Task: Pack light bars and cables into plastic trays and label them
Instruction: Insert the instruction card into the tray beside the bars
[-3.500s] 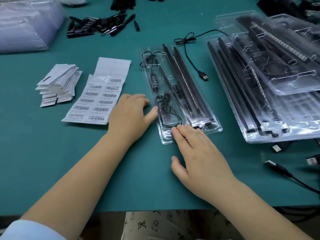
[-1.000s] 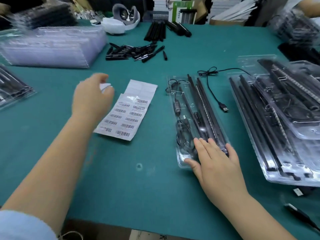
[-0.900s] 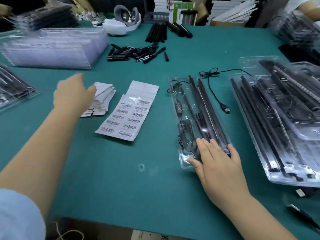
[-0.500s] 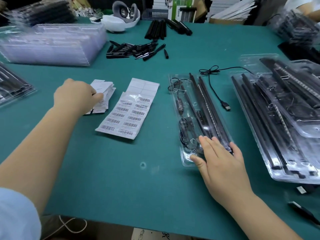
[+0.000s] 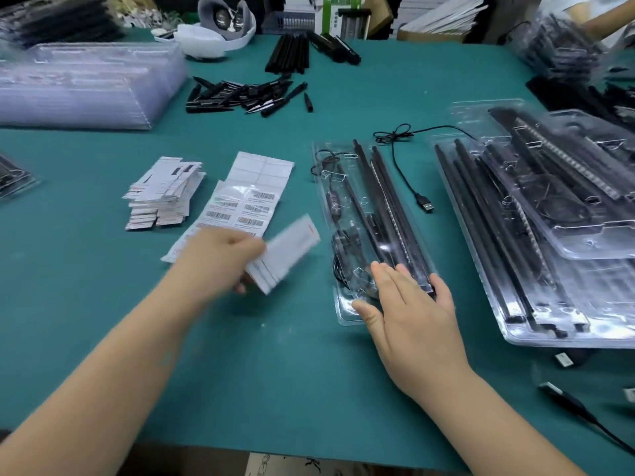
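From the head camera, your left hand point(image 5: 220, 255) is curled around a white card point(image 5: 285, 255), pinching it above the green bench point(image 5: 275, 372), just left of the clear plastic tray point(image 5: 343, 314). The card is blurred, so its print cannot be read. Your right hand point(image 5: 409, 310) lies flat with its fingers straight on the near end of that tray, pressing on its clear cover. Inside the tray, two dark light bars point(image 5: 388, 201) run lengthwise along its right side, and a coiled black cable point(image 5: 343, 249) sits on the left side.

A sheet of barcode labels point(image 5: 247, 204) lies on the bench partly under your left hand, and a stack of white cards point(image 5: 161, 197) sits just left of the sheet. A loose USB cable point(image 5: 409, 180) lies just right of the tray. Further right, filled trays point(image 5: 536, 235) are piled on each other. At the far left stands a stack of empty clear trays point(image 5: 86, 87), and short black parts point(image 5: 244, 97) lie scattered near the middle of the far side.
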`<move>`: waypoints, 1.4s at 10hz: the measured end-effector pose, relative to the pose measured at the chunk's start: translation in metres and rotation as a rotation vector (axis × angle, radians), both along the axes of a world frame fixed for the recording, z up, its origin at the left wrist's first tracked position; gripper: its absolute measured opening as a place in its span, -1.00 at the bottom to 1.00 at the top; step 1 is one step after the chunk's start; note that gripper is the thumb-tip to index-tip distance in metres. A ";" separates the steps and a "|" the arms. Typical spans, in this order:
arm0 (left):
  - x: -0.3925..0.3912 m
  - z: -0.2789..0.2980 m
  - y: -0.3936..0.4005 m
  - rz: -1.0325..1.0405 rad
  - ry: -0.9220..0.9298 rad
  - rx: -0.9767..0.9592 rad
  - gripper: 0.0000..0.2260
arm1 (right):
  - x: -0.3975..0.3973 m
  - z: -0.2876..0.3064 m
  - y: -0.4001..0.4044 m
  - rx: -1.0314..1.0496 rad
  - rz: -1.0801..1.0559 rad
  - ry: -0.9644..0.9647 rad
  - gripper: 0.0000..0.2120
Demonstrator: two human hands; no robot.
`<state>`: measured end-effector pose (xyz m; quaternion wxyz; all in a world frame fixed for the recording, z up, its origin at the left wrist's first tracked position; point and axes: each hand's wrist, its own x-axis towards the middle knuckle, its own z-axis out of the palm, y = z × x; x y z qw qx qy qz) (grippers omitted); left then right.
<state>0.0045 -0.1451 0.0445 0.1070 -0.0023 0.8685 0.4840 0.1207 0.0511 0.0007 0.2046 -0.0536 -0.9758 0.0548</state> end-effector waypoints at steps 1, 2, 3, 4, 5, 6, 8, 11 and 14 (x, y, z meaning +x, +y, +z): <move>0.022 -0.018 0.025 -0.049 -0.301 0.200 -0.84 | -0.001 0.000 -0.001 -0.001 -0.004 0.009 -0.32; 0.029 -0.021 0.038 -0.058 -0.377 0.324 -0.79 | 0.000 -0.001 -0.001 0.010 0.003 0.031 -0.38; 0.037 -0.023 0.042 -0.084 -0.309 0.283 -0.79 | 0.000 -0.002 0.000 0.010 0.007 0.046 -0.46; 0.039 -0.026 0.036 -0.003 -0.162 0.233 -0.77 | 0.000 -0.001 0.000 0.016 0.008 0.039 -0.45; 0.037 -0.030 0.032 0.007 -0.064 0.151 -0.82 | 0.000 -0.002 -0.001 0.017 0.012 0.045 -0.45; 0.033 -0.033 0.039 -0.058 -0.095 0.112 -0.82 | -0.001 -0.003 0.000 0.016 0.014 0.049 -0.46; 0.026 -0.036 0.050 -0.003 0.050 0.072 -0.81 | -0.001 -0.003 0.000 0.009 0.009 0.043 -0.46; 0.019 -0.035 0.043 0.036 -0.019 0.281 -0.76 | -0.001 -0.001 0.000 0.013 0.008 0.003 -0.45; 0.019 -0.040 0.049 -0.008 -0.200 0.317 -0.81 | 0.000 -0.001 -0.001 0.011 0.013 -0.011 -0.45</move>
